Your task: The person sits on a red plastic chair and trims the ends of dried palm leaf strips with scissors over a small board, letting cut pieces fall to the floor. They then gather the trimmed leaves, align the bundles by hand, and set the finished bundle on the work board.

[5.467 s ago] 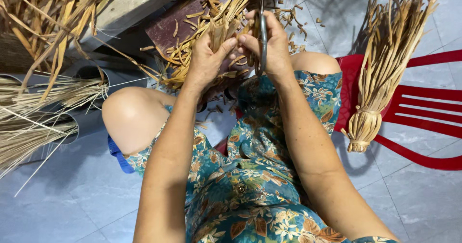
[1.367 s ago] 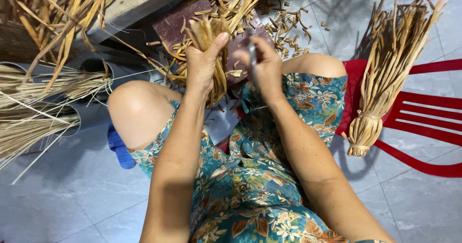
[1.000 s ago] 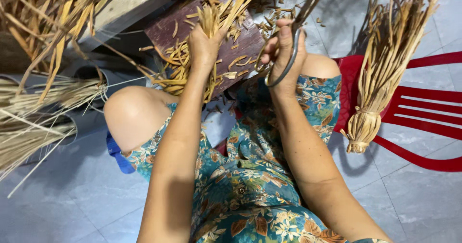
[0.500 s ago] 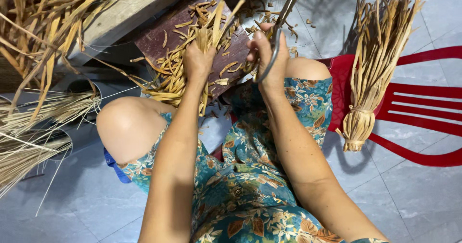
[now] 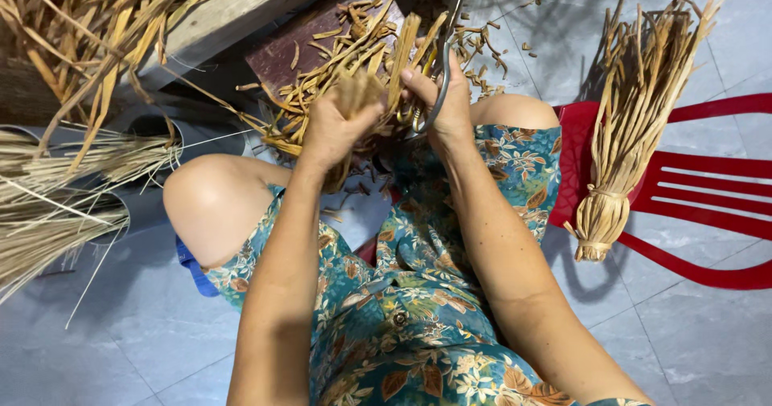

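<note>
My left hand (image 5: 334, 129) grips a small bundle of dry straw-coloured stalks (image 5: 402, 56) held upright over my knees. My right hand (image 5: 442, 104) holds a pair of metal scissors (image 5: 446, 44), fingers through the handles, blades pointing up and away beside the stalks. Cut stalk pieces (image 5: 338, 52) lie scattered on a dark reddish board (image 5: 281, 52) just beyond my hands. I sit with bare knees, in a teal flowered garment (image 5: 402, 293).
A tied bundle of dry stalks (image 5: 631, 116) leans on a red plastic chair (image 5: 708, 197) at the right. Loose dry leaves (image 5: 88, 36) and fine straw bunches (image 5: 56, 205) pile up at the left. A wooden plank (image 5: 233, 8) lies behind. Grey tiled floor (image 5: 104, 342) below.
My hands have drawn closer together in front of my knees. The scissors have come in next to the stalk bundle, and the view has shifted slightly.
</note>
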{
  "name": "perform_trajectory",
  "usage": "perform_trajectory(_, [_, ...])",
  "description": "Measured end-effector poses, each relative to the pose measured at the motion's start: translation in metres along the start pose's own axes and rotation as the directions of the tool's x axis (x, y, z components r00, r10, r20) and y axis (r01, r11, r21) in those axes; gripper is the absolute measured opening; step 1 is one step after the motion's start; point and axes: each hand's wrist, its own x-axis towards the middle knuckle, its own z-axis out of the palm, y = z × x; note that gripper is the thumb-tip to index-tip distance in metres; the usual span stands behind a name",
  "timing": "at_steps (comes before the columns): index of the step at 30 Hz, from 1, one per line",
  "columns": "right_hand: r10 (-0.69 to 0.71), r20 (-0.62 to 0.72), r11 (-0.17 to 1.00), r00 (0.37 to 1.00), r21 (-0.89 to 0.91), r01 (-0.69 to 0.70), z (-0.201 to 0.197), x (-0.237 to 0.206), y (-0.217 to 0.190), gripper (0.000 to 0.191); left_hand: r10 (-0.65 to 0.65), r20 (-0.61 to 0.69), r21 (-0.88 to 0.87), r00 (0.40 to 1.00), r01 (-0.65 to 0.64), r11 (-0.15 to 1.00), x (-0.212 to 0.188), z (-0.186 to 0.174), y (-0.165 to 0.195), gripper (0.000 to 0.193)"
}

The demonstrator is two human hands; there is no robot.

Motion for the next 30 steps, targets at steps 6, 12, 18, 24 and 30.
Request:
perform_trajectory(6, [0.001, 0.143, 0.994, 0.990, -0.106, 0.014, 0.008, -0.011, -0.007, 0.047, 0.167, -0.100, -0.339, 0.981, -0.192, 0.921, 0.000, 0.003, 0.024, 0.029])
perform_trajectory(12, [0.008, 0.144, 0.972, 0.990, -0.233, 0.026, 0.008, -0.011, 0.003, 0.048, 0.100, -0.087, -0.489, 0.991, -0.130, 0.862, 0.000, 0.017, 0.023, 0.020])
perform_trajectory(18, [-0.091, 0.215, 0.920, 0.972, -0.355, 0.164, 0.003, -0.010, 0.016, 0.045, 0.168, -0.105, -0.444, 0.980, -0.197, 0.874, 0.001, 0.025, 0.009, 0.028])
perform_trajectory(24, [-0.004, 0.152, 0.917, 0.988, -0.393, 0.064, 0.003, -0.018, 0.010, 0.046, 0.016, -0.244, -0.337, 0.970, -0.101, 0.936, 0.008, 0.034, 0.000, 0.016])
perform_trajectory(30, [-0.011, 0.313, 0.797, 0.950, -0.571, 0.198, -0.007, -0.019, -0.026, 0.067, 0.010, -0.161, -0.506, 0.987, -0.091, 0.858, 0.005, -0.003, 0.017, 0.019])
